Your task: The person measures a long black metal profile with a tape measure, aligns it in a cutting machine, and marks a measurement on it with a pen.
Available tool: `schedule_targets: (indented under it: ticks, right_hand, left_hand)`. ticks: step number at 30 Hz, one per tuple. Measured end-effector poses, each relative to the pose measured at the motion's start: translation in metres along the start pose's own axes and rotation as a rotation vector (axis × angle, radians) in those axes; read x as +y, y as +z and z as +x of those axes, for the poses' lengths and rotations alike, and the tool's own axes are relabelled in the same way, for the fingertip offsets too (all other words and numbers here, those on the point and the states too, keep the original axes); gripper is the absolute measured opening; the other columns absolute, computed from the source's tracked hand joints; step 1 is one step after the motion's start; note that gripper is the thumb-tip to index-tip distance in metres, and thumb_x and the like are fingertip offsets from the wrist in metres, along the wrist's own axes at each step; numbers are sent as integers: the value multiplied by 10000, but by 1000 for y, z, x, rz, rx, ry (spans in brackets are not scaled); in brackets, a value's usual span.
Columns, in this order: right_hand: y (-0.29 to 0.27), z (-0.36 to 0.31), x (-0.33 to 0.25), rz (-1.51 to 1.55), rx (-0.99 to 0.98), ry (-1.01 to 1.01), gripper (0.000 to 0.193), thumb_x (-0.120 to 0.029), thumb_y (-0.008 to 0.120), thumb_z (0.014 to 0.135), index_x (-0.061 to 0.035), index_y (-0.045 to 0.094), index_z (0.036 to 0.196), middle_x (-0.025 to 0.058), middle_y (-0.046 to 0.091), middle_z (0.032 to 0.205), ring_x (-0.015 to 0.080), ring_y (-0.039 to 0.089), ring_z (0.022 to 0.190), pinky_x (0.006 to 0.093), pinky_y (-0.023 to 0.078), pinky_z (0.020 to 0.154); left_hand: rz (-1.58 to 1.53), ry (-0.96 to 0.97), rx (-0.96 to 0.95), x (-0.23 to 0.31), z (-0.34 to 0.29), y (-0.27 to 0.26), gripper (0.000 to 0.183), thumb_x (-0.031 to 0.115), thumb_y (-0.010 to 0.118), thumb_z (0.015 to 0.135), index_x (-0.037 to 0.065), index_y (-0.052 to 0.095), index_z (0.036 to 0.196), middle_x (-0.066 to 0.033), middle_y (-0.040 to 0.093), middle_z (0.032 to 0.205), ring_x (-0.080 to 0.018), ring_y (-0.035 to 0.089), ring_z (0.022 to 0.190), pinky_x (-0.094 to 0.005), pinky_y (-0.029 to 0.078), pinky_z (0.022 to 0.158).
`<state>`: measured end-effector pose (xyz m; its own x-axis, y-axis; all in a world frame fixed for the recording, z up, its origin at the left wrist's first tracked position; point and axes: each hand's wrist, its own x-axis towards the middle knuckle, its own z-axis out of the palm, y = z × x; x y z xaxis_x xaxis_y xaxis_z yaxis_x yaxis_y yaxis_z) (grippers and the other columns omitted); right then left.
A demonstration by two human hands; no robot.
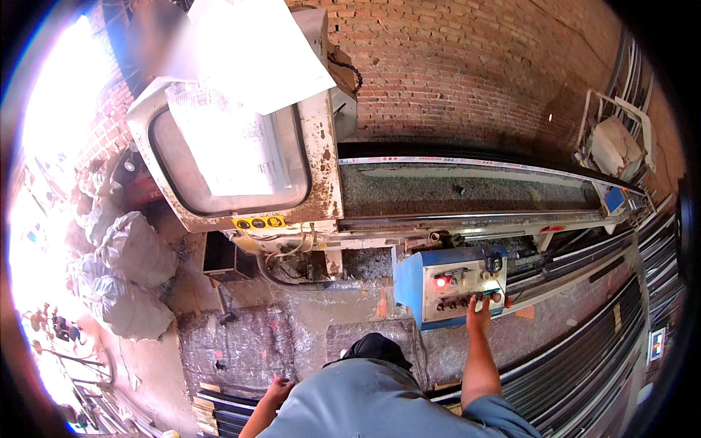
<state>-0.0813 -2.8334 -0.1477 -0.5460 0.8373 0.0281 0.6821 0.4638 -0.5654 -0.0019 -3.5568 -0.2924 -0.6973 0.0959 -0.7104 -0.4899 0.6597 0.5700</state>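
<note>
My right hand [478, 314] reaches up to the sloped face of a blue and white control box [432, 281]. Its fingers are stretched out and apart, with the tips at the lower row of knobs and buttons; whether they press one is too small to tell. A red lamp [441, 282] glows at the panel's left side. My left hand [279, 390] hangs low beside my body, away from the machine, fingers loosely apart and holding nothing I can see. Behind the box stands a worn white machine [325, 168] with a windowed hood and papers [234, 157] lying on it.
A long machine bed [467, 191] runs right along the brick wall [453, 80]. Dark bar profiles [584, 365] lie stacked at the lower right. Stuffed white sacks [135, 252] crowd the left. A black bin [225, 257] stands under the hood. Dark mats [244, 343] cover the floor.
</note>
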Motion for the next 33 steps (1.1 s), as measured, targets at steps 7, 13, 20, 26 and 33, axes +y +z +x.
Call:
schedule_targets:
  ticks: [7, 13, 20, 26, 33]
  right_hand:
    - [14, -6, -3, 189, 78, 8, 814, -609, 499, 916, -39, 366, 1482, 281, 563, 1314, 441, 585, 1155, 474, 482, 955]
    - [60, -25, 16, 1, 128, 45, 829, -604, 478, 934, -23, 318, 1504, 269, 497, 1396, 427, 546, 1214, 465, 475, 994]
    - [44, -19, 18, 27, 128, -39, 739, -501, 523, 947, 24, 381, 1449, 277, 578, 1288, 434, 583, 1147, 475, 488, 946]
    - [18, 4, 10, 55, -21, 63, 646, -423, 539, 954, 9, 429, 1422, 266, 543, 1342, 413, 567, 1181, 457, 502, 941]
    - [13, 50, 11, 112, 252, -100, 274, -278, 663, 828, -45, 622, 965, 169, 653, 948, 383, 614, 903, 468, 482, 801]
  left_hand:
    - [-60, -3, 57, -28, 10, 2, 625, 465, 672, 876, -57, 609, 1214, -267, 658, 1160, -361, 632, 1118, -402, 488, 979]
    - [-45, -43, 61, -38, -14, -2, 644, 452, 669, 883, -82, 584, 1233, -250, 678, 1124, -315, 646, 1108, -369, 501, 951]
    - [52, -48, 97, -2, -50, 0, 500, 465, 614, 907, -18, 728, 969, -182, 735, 945, -278, 708, 911, -381, 529, 827]
    - [-10, -178, 82, 0, -50, -2, 549, 465, 637, 894, -32, 671, 1125, -182, 728, 1013, -282, 704, 940, -376, 529, 854]
    - [-195, -58, 163, -53, -21, 1, 550, 354, 701, 896, -50, 580, 1249, -196, 710, 1072, -251, 674, 1013, -338, 521, 874]
